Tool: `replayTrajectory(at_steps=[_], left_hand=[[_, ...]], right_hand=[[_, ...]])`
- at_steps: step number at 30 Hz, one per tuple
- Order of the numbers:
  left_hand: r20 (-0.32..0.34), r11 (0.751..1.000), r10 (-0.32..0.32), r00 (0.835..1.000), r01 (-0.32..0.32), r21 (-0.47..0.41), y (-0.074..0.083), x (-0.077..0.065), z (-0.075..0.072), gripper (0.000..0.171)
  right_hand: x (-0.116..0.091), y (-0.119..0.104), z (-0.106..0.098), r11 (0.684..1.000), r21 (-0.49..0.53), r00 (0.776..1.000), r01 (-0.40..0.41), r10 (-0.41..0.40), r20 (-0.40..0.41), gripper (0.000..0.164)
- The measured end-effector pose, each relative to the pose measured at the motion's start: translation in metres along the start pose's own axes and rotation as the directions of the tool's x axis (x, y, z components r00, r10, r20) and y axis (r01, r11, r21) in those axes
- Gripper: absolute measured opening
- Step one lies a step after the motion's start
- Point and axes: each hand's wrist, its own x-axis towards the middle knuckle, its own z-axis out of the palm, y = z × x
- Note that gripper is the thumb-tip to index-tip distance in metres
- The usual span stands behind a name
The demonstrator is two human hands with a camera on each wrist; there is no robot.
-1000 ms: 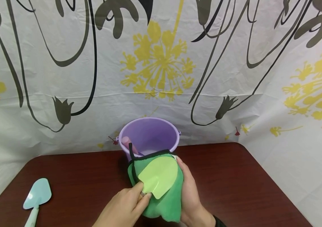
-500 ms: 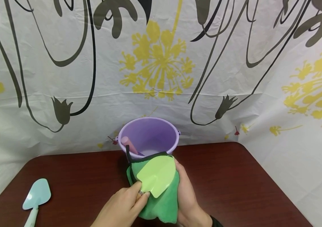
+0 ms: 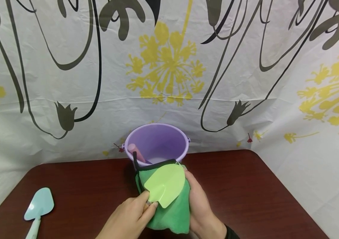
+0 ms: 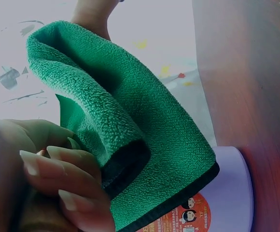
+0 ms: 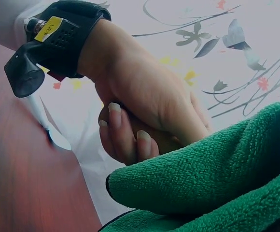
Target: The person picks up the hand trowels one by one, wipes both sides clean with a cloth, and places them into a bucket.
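My left hand [image 3: 129, 212] grips a light green toy trowel [image 3: 166, 186] low on its blade end, fingers curled round the handle, as the right wrist view shows with that left hand [image 5: 135, 106]. A green towel [image 3: 172, 217] with black edging hangs behind and under the blade. My right hand [image 3: 200, 205] holds the towel from its right side, thumb along its edge and most fingers hidden behind the cloth. In the left wrist view the towel [image 4: 145, 116] is folded over in a thick loop.
A purple bucket [image 3: 157, 125] stands behind the hands, with a pink handle [image 3: 135, 153] leaning inside it. At the left of the dark red table [image 3: 253, 192] lies a pale blue trowel [image 3: 39, 203]. A patterned white sheet [image 3: 112, 83] hangs at the back.
The towel and right hand shifted a little to the left, then slightly back right. The trowel moved slightly left with the left hand; both grips look the same.
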Motion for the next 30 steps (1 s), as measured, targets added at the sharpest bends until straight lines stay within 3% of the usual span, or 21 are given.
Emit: replayTrajectory(at_steps=[15,24,30], left_hand=[[-0.015,0.998,0.025,1.000,-0.024,0.060,0.001,-0.002,0.001,0.028],[0.036,0.999,-0.011,0.999,0.010,0.034,0.002,-0.001,0.000,0.024],[0.031,0.999,-0.010,0.999,0.009,0.040,0.002,-0.001,0.000,0.024]], right_hand=[[-0.002,-0.008,0.001,0.998,0.053,0.993,0.024,-0.018,-0.120,0.035],[-0.004,-0.017,-0.004,0.991,0.076,0.988,0.107,-0.097,-0.122,0.029],[-0.005,-0.024,-0.004,0.987,0.090,0.983,0.134,-0.121,-0.140,0.025]])
